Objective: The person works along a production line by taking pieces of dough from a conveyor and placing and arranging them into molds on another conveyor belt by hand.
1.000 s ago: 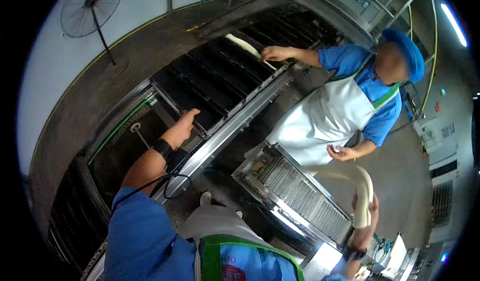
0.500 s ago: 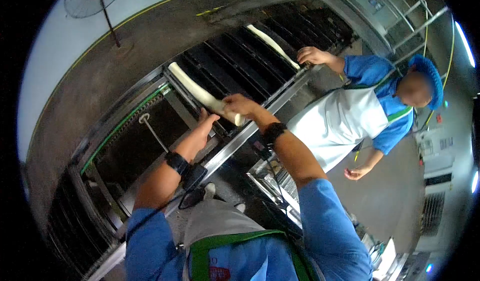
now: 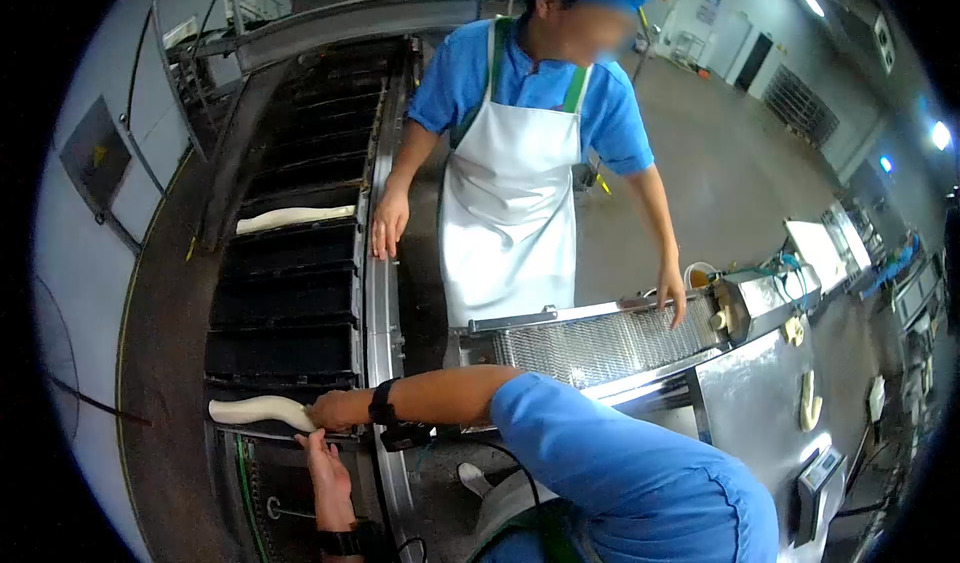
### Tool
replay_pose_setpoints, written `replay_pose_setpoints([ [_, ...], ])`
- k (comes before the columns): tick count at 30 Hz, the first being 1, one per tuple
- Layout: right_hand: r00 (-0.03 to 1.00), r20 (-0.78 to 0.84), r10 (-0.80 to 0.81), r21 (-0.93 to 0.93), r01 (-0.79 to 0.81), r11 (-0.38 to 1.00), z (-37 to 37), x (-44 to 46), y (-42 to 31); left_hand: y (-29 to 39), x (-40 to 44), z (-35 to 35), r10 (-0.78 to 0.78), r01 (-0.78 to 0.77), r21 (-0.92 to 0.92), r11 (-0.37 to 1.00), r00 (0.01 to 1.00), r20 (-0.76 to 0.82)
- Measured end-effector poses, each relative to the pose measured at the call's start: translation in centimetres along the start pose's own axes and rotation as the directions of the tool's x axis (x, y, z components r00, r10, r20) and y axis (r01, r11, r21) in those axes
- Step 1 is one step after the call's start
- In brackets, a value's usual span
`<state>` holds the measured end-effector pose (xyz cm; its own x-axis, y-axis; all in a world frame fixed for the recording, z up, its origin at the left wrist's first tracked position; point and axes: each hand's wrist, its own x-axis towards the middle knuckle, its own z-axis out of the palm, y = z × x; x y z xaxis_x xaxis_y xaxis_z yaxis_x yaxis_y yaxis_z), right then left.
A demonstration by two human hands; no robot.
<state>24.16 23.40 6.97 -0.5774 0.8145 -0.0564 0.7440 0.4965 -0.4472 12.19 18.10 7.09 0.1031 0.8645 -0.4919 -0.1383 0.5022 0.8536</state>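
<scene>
A long, pale dough roll lies slightly bent in the nearest black tray of the conveyor. Its right end is covered by my right hand, whose fingers are closed around that end. Just below it is my left hand, palm turned up and fingers stretched out, its tips close to the dough; whether they touch it I cannot tell. A second dough roll rests in a tray farther up the conveyor, near a co-worker's hand on the rail.
The black tray conveyor runs away from me, with a metal rail along its right side. A co-worker stands beyond a mesh belt. Dough pieces lie on a steel table near a scale.
My view has swung right, bringing the mesh belt and steel table into sight. My right hand stays at the dough roll's end; my left remains beside it. The co-worker's head has turned.
</scene>
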Motion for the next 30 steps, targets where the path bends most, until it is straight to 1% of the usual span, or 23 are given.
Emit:
replay_pose_setpoints([
  [1, 0.988, 0.156, -0.024, 0.051, 0.016, 0.999, -0.8, -0.5, -0.4, -0.3, 0.2, -0.1, -0.002, 0.001, -0.017, 1.0, 0.998, -0.068],
  [2, 0.991, 0.104, 0.085, 0.083, -0.094, 0.992, -0.6, -0.5, -0.5, -0.7, 1.3, 0.0, -0.001, -0.002, -0.079, 0.997, 0.999, -0.041],
  [3, 0.989, -0.147, -0.027, 0.126, 0.045, 0.991, 0.0, -1.7, 0.5, -1.3, 2.6, 0.2, 0.003, -0.005, -0.14, 0.99, 1.0, -0.013],
  [4, 0.987, -0.056, 0.151, 0.23, -0.135, 0.964, -2.6, -4.2, -0.4, -1.4, 2.9, 2.0, 0.02, -0.007, -0.2, 0.98, 0.998, 0.065],
  [5, 0.941, -0.318, -0.115, 0.075, 0.146, 0.987, -4.0, -6.6, -0.9, -1.7, 2.6, 3.1, 0.068, -0.039, -0.282, 0.959, 0.993, 0.095],
  [6, 0.989, -0.106, 0.103, 0.247, -0.074, 0.966, -5.5, -9.3, -1.8, -2.8, 3.6, 2.8, 0.034, -0.041, -0.28, 0.959, 0.999, -0.029],
  [7, 0.969, -0.224, 0.102, 0.213, -0.054, 0.976, -4.5, -11.5, -0.8, -5.6, 6.9, 2.0, 0.05, -0.078, -0.163, 0.984, 0.984, -0.171],
  [8, 0.971, -0.17, 0.168, 0.259, -0.12, 0.958, -4.5, -14.4, 0.5, -8.2, 10.2, 1.3, 0.065, -0.08, -0.038, 0.996, 0.949, -0.309],
  [9, 0.961, -0.144, 0.238, 0.185, -0.21, 0.96, -3.5, -17.4, 2.3, -7.1, 8.9, 2.5, 0.161, -0.124, 0.117, 0.985, 0.898, -0.41],
  [10, 0.94, -0.104, 0.324, 0.283, -0.284, 0.916, -4.5, -21.0, 2.6, -5.8, 7.5, 3.9, 0.257, -0.124, 0.282, 0.951, 0.825, -0.504],
  [11, 0.948, -0.173, 0.265, 0.198, -0.23, 0.953, -0.4, -24.5, 6.3, -4.5, 6.2, 5.3, 0.344, -0.08, 0.428, 0.9, 0.734, -0.585],
  [13, 0.831, -0.054, 0.554, 0.351, -0.503, 0.79, -2.0, -32.5, 5.5, -2.9, 4.1, 6.5, 0.251, -0.064, 0.339, 0.939, 0.801, -0.543],
  [15, 0.727, -0.061, 0.684, 0.558, -0.543, 0.627, -2.9, -39.6, 6.1, -2.1, 3.8, 6.9, 0.256, -0.061, 0.339, 0.939, 0.781, -0.569],
  [16, 0.679, -0.157, 0.717, 0.437, -0.604, 0.667, 0.7, -44.1, 8.2, -2.6, 4.7, 7.1, 0.33, -0.039, 0.465, 0.884, 0.757, -0.564],
  [17, 0.595, -0.124, 0.794, 0.493, -0.658, 0.57, 0.1, -46.8, 7.3, -3.2, 7.3, 6.8, 0.374, 0.117, 0.639, 0.76, 0.725, -0.578],
  [20, 0.364, 0.049, 0.93, 0.794, -0.579, 0.185, 0.6, -54.5, 8.3, -1.6, 7.4, 6.0, 0.499, 0.046, 0.98, 0.194, 0.855, -0.139],
  [22, 0.264, 0.006, 0.965, 0.579, -0.788, 0.212, -1.9, -57.2, 6.3, 0.2, 7.4, 6.3, 0.462, -0.083, 0.988, -0.127, 0.877, 0.133],
  [23, 0.188, 0.068, 0.98, 0.731, -0.678, 0.079, -0.7, -59.9, 7.5, 0.9, 7.7, 6.7, 0.441, -0.118, 0.969, -0.218, 0.874, 0.206],
  [24, 0.191, 0.005, 0.982, 0.8, -0.59, 0.111, 1.8, -63.2, 7.6, 0.9, 8.4, 7.2, 0.43, -0.14, 0.955, -0.261, 0.869, 0.245],
  [25, 0.069, 0.005, 0.998, 0.841, -0.54, 0.033, 2.9, -64.5, 8.1, 1.3, 9.2, 6.3, 0.448, -0.129, 0.955, -0.268, 0.861, 0.242],
  [27, -0.009, 0.018, 1.0, 0.868, -0.497, -0.021, 4.2, -66.5, 7.9, -0.5, 15.1, 1.7, 0.537, -0.118, 0.955, -0.271, 0.805, 0.252],
  [28, -0.009, 0.041, 0.999, 0.871, -0.49, -0.04, 4.2, -66.9, 7.7, -0.6, 15.4, 2.1, 0.616, -0.101, 0.959, -0.265, 0.748, 0.249],
  [30, -0.045, 0.067, 0.997, 0.908, -0.412, -0.08, 4.6, -67.7, 7.2, 0.1, 15.4, 1.9, 0.595, -0.063, 0.96, -0.271, 0.773, 0.219],
])
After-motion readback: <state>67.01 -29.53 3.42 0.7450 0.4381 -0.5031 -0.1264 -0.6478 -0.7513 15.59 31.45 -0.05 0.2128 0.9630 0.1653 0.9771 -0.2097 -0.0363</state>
